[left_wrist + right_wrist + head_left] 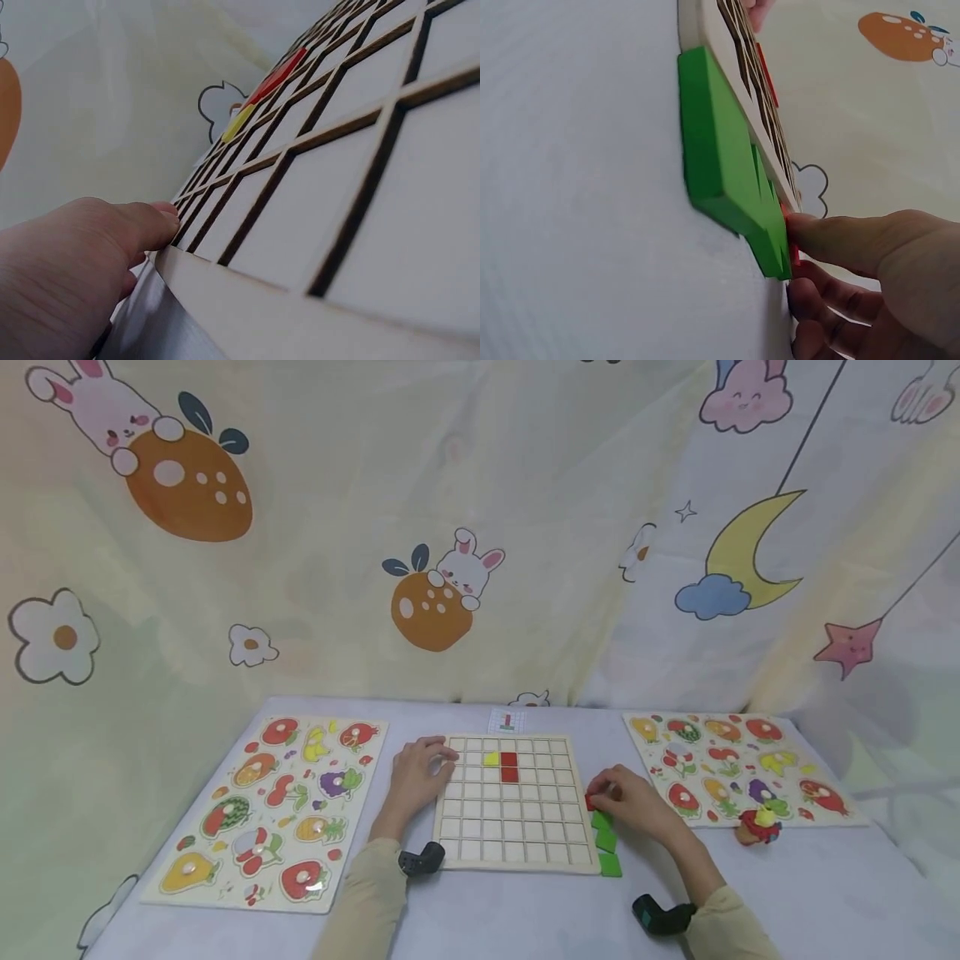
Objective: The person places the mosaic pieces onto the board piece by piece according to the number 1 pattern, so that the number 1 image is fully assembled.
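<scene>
My left hand (415, 781) grips the left edge of a wooden grid board (517, 867) with thumb and fingertips. In the board's upper middle lie a yellow piece (492, 759) and, right of it, two red tiles (509, 774), one below the other. Beside the board's right edge, my right hand (637, 802) pinches a red square tile (589, 802) between thumb and fingers, mostly covered in the right wrist view. Several green tiles (611, 865) run in a line along that edge, just below the pinched tile.
A small pattern card (507, 721) lies behind the board. Fruit puzzle boards stand to the left (247, 893) and right (817, 814). A small red and yellow figure (759, 827) sits at the right puzzle's front edge. A patterned curtain (330, 527) hangs behind the table.
</scene>
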Demonstrator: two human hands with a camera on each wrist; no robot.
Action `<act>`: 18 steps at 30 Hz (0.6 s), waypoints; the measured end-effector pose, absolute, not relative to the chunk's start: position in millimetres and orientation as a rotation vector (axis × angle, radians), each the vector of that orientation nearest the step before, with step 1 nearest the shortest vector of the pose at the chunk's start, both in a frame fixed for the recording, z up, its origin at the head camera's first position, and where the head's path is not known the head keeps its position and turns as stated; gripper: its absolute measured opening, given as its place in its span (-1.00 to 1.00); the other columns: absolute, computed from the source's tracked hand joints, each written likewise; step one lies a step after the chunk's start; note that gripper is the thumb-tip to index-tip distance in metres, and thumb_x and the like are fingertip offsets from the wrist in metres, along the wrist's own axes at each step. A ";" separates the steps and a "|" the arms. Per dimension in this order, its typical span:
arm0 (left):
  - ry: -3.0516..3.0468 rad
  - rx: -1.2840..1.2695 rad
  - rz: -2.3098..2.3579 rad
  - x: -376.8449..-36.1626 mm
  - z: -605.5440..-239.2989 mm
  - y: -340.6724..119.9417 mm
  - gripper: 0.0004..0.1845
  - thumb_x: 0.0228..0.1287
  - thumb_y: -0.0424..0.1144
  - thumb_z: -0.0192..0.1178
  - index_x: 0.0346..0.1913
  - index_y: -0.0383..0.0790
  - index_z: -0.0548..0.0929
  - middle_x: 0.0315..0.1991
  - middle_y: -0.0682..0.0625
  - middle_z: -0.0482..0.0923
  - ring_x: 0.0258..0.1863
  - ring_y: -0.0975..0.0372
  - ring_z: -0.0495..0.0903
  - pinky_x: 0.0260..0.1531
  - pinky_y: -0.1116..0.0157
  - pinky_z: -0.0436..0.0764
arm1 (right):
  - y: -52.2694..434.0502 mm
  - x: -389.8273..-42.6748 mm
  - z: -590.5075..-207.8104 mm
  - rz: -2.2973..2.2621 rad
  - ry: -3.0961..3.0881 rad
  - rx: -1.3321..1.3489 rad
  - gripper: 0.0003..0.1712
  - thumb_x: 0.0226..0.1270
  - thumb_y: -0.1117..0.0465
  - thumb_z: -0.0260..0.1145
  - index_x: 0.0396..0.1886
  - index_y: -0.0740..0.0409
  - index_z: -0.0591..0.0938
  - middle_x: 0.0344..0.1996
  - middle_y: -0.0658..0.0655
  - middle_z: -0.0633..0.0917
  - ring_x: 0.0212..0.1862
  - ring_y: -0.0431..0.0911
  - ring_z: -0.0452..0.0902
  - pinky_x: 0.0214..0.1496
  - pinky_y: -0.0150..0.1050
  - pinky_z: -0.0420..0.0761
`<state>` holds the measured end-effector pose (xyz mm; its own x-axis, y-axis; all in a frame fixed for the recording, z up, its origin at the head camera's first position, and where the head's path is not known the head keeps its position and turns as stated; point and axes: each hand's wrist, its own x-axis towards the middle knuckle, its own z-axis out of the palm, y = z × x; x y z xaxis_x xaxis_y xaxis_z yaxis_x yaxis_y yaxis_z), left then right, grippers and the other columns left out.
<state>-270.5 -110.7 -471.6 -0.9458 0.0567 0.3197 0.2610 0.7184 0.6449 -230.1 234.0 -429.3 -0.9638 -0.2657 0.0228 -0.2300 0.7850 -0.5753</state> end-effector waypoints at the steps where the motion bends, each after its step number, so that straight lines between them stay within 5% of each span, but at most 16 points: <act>1: -2.652 -0.251 -1.053 -270.2 -470.9 -110.8 -0.89 0.19 -0.20 0.25 -0.22 0.04 0.70 0.19 -0.04 0.51 0.19 -0.03 0.42 0.20 -0.10 0.25 | 234.3 -230.0 -430.0 -0.938 2.906 -0.400 -0.91 0.25 0.22 0.29 -0.25 0.06 0.60 -0.26 0.03 0.56 -0.28 -0.15 0.41 -0.29 -0.36 0.45; 18: -2.645 -0.262 -1.057 -269.8 -470.9 -111.6 -0.90 0.19 -0.19 0.24 -0.24 0.04 0.69 0.18 -0.03 0.52 0.16 -0.02 0.42 0.16 -0.09 0.26 | 238.9 -234.5 -433.5 -1.037 2.825 -0.328 -0.80 0.24 0.17 0.30 -0.15 0.10 0.61 -0.43 0.00 0.56 -0.33 -0.15 0.41 -0.36 -0.38 0.41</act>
